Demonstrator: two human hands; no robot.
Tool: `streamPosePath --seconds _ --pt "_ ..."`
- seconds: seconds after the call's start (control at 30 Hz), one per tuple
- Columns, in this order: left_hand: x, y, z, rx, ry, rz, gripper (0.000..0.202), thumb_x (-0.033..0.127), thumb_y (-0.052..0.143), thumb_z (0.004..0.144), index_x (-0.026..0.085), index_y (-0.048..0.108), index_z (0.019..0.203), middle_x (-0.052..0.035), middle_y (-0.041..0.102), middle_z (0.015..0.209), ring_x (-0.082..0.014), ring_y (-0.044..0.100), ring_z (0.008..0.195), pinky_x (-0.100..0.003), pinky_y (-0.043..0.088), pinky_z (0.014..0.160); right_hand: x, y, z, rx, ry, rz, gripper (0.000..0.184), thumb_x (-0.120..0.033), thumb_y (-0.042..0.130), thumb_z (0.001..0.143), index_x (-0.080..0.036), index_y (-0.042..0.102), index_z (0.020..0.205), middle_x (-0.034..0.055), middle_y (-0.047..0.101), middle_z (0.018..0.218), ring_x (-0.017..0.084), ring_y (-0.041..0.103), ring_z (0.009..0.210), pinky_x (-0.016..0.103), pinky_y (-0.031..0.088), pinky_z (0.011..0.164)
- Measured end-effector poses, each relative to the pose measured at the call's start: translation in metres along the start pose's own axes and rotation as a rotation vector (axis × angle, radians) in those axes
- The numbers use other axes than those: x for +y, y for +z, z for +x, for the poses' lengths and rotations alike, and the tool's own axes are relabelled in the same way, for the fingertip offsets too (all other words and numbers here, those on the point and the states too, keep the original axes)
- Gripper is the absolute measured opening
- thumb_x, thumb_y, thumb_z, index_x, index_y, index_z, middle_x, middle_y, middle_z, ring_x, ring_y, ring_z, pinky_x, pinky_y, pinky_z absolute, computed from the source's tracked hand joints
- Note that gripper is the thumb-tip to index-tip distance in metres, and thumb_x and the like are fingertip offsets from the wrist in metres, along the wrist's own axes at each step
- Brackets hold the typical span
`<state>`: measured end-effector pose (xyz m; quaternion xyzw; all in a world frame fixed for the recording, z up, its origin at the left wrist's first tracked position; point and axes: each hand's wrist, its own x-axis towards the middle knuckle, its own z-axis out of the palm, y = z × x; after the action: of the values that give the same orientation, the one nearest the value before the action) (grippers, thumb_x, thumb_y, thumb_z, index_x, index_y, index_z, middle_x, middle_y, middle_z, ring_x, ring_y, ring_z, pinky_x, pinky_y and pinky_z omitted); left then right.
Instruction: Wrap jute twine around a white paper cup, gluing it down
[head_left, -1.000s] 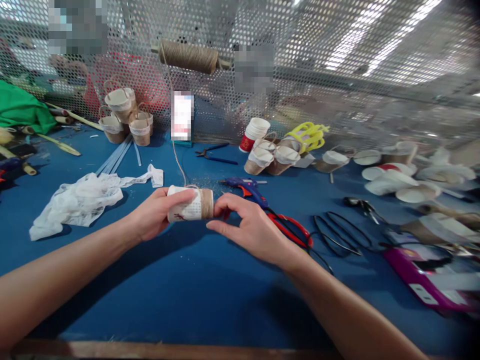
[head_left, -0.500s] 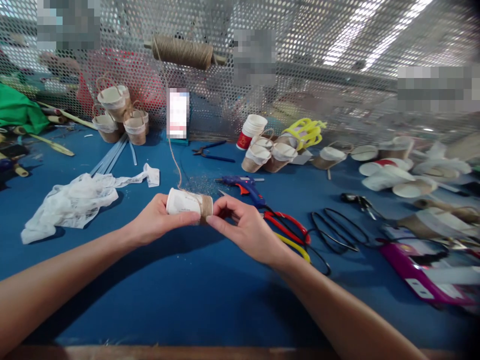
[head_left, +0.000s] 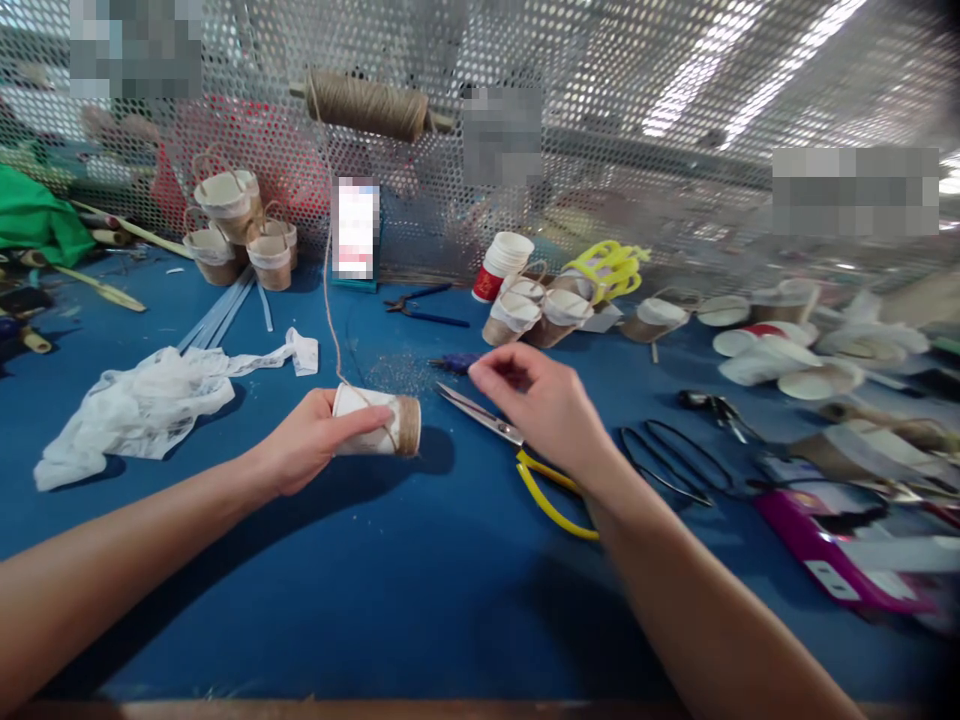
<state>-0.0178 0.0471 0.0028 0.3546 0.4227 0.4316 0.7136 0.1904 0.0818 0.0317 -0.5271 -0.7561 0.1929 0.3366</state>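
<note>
1. Currently, the left hand (head_left: pixel 300 445) grips a white paper cup (head_left: pixel 366 443), with its thumb laid along the near side of the cup wall.
2. Cup orientation: on its side, between the 2 hands and closer to the left, with a band of wound twine (head_left: pixel 409 427) around its right end.
3. The right hand (head_left: pixel 551 410) is apart from the cup, fingers curled toward the thumb. Whether these fingers hold anything cannot be told.
4. Beside and partly behind the right fingers: a blue glue gun (head_left: pixel 454 362), mostly hidden; contact cannot be confirmed.
5. Below the right hand: scissors (head_left: pixel 487 420), blades pointing far left, yellow handles partly covered by the forearm.
6. Twine feed: 1 strand (head_left: pixel 328 300) runs from the far side of the cup up to a spool (head_left: pixel 367 105) at the perforated panel (head_left: pixel 435 200).
7. Left of the cup: crumpled white lace fabric (head_left: pixel 150 400) on the blue table (head_left: pixel 337 600).
8. Far side, left to right: a stack of twine-wrapped cups (head_left: pixel 270 265), blue-handled pliers (head_left: pixel 427 307), and nested red-and-white cups (head_left: pixel 499 265).
9. Right side: a looped black cable (head_left: pixel 671 463) and, farther right, a purple box (head_left: pixel 802 550).
</note>
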Motion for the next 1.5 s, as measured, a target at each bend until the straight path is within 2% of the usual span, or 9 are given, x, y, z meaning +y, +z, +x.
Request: streamPosePath --seconds 0.13,0.27,0.4,0.53,0.63,0.77,0.97,1.13,1.5 --pt "0.001 0.001 0.000 0.027 -0.023 0.010 0.010 0.020 0.068 0.065 0.012 0.069 0.071 -0.0035 0.069 0.067 -0.0097 0.059 0.058 -0.020 0.042 0.058 0.035 -0.017 0.021 -0.039 0.223 -0.366 0.014 -0.032 0.054 0.073 -0.019 0.054 0.073 0.0055 0.061 0.072 0.018 0.055 0.066 0.030 0.039 0.060" --pt "0.001 -0.001 0.001 0.028 -0.010 0.040 0.009 0.021 0.065 0.069 0.013 0.069 0.072 -0.0034 0.069 0.068 -0.0095 0.059 0.058 -0.019 0.042 0.057 0.065 -0.011 0.029 -0.159 0.278 -0.413 0.022 -0.015 0.060 0.059 -0.021 0.042 0.047 0.0031 0.054 0.052 0.018 0.053 0.056 0.029 0.035 0.054" --pt "0.000 -0.003 0.001 0.025 0.010 0.062 0.010 0.021 0.062 0.072 0.014 0.069 0.069 -0.0014 0.068 0.065 -0.0077 0.057 0.056 -0.017 0.041 0.054 0.074 -0.001 0.031 -0.166 0.317 -0.363 0.025 -0.011 0.059 0.055 -0.022 0.038 0.045 0.0026 0.051 0.049 0.018 0.053 0.055 0.030 0.036 0.053" --pt "-0.002 -0.006 0.002 0.046 0.038 0.095 0.013 0.024 0.061 0.073 0.015 0.069 0.072 -0.0025 0.069 0.071 -0.0091 0.059 0.061 -0.018 0.042 0.058 0.062 -0.004 0.028 -0.123 0.358 -0.207 0.010 -0.017 0.057 0.060 -0.018 0.048 0.065 0.0022 0.055 0.054 0.017 0.054 0.051 0.030 0.040 0.051" --pt "-0.004 -0.009 0.003 0.054 0.085 0.193 0.018 0.030 0.060 0.073 0.014 0.069 0.076 -0.0048 0.069 0.076 -0.0119 0.059 0.063 -0.021 0.043 0.060 0.041 -0.011 0.018 -0.049 0.330 -0.030 0.023 -0.023 0.054 0.068 -0.017 0.047 0.089 0.0039 0.061 0.073 0.014 0.057 0.058 0.028 0.045 0.055" --pt "-0.005 -0.009 0.003 0.053 0.222 0.435 0.023 0.034 0.055 0.076 0.014 0.068 0.079 -0.0044 0.068 0.077 -0.0129 0.057 0.065 -0.022 0.042 0.062 0.009 -0.018 -0.003 -0.118 0.371 0.399 0.022 -0.034 0.061 0.066 -0.016 0.050 0.072 0.0007 0.057 0.060 0.010 0.052 0.050 0.023 0.043 0.047" --pt "-0.005 -0.005 -0.001 0.013 0.375 0.688 0.026 0.032 0.047 0.079 0.011 0.062 0.076 -0.0021 0.061 0.068 -0.0107 0.049 0.059 -0.021 0.040 0.057 -0.019 -0.014 -0.032 -0.310 0.217 0.381 0.020 -0.034 0.054 0.074 -0.017 0.059 0.084 -0.0039 0.053 0.051 0.008 0.048 0.043 0.020 0.041 0.041" --pt "-0.005 -0.008 0.001 0.026 0.458 0.756 0.027 0.032 0.044 0.080 0.012 0.058 0.069 0.0017 0.048 0.056 -0.0083 0.037 0.050 -0.020 0.033 0.046 -0.029 -0.007 -0.039 -0.178 0.263 0.301 0.018 -0.033 0.057 0.071 -0.016 0.057 0.073 -0.0035 0.051 0.049 0.009 0.045 0.039 0.023 0.040 0.037" --pt "-0.007 -0.013 0.001 0.020 0.575 0.893 0.029 0.032 0.041 0.083 0.015 0.051 0.061 0.0046 0.031 0.051 -0.0086 0.026 0.048 -0.023 0.024 0.043 -0.032 -0.005 -0.038 -0.183 0.192 0.164 0.011 -0.029 0.055 0.072 -0.021 0.057 0.064 -0.0070 0.044 0.036 0.010 0.042 0.032 0.025 0.037 0.035"
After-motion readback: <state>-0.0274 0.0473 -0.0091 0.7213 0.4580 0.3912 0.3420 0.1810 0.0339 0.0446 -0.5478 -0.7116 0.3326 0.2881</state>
